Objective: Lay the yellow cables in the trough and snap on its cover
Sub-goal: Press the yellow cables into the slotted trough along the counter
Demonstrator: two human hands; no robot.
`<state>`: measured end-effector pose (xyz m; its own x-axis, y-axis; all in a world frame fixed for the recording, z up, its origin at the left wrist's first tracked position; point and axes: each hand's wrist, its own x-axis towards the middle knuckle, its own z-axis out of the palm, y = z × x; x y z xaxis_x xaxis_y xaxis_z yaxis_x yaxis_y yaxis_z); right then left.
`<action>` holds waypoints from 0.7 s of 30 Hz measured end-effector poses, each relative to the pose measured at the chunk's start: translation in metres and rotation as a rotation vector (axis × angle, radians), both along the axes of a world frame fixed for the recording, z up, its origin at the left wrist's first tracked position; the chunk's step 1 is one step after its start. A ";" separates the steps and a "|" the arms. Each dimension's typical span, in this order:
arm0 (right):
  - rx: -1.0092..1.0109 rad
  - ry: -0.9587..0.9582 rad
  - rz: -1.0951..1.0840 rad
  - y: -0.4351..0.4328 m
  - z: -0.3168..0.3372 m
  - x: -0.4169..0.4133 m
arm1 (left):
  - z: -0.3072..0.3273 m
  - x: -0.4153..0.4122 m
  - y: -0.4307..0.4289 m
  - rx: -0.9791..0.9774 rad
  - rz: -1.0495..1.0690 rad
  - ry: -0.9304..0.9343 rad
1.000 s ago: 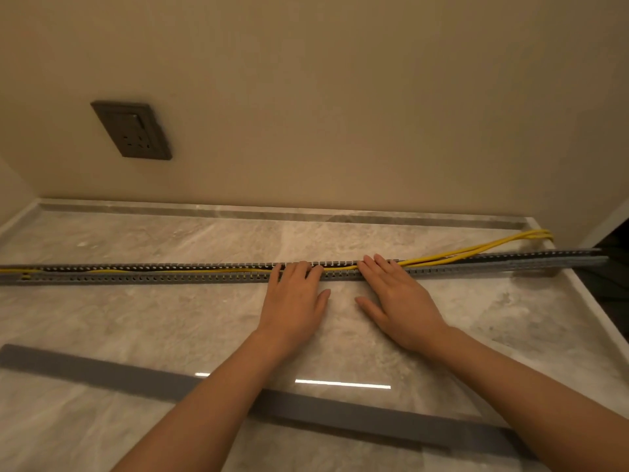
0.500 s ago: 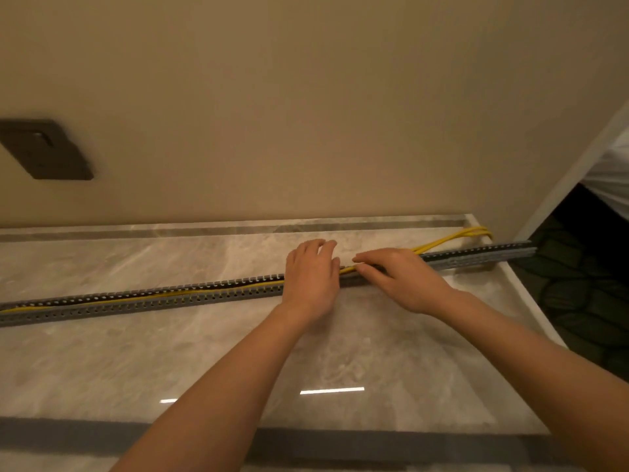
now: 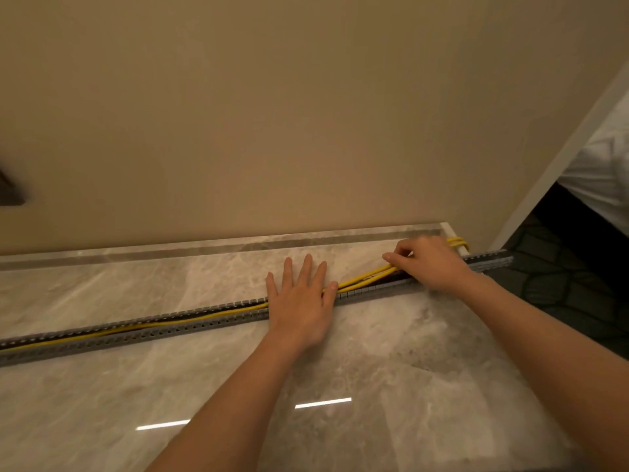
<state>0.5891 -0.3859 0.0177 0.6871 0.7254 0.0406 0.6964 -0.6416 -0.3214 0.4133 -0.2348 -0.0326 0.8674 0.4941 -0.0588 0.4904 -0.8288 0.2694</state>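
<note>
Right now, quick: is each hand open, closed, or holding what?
Left hand: open, straight fingers pressing flat on the trough and yellow cables.
Right hand: closed, fingers curled round the yellow cables.

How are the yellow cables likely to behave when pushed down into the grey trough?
Probably flexible but springy: the thin yellow cables rise out of the grey slotted plastic trough between the flat left hand and the right hand, so they may lift again once released. Likely light, judging by their thinness.
</note>
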 end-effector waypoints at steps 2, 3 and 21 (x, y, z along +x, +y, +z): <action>-0.074 -0.058 -0.011 -0.002 0.001 0.008 | 0.000 0.001 0.001 0.009 -0.003 0.016; -0.103 -0.058 -0.012 -0.003 0.001 0.011 | 0.000 0.001 0.001 0.012 -0.003 0.021; 0.429 -0.035 -0.039 -0.024 -0.010 -0.012 | 0.004 0.007 0.003 -0.081 0.029 0.110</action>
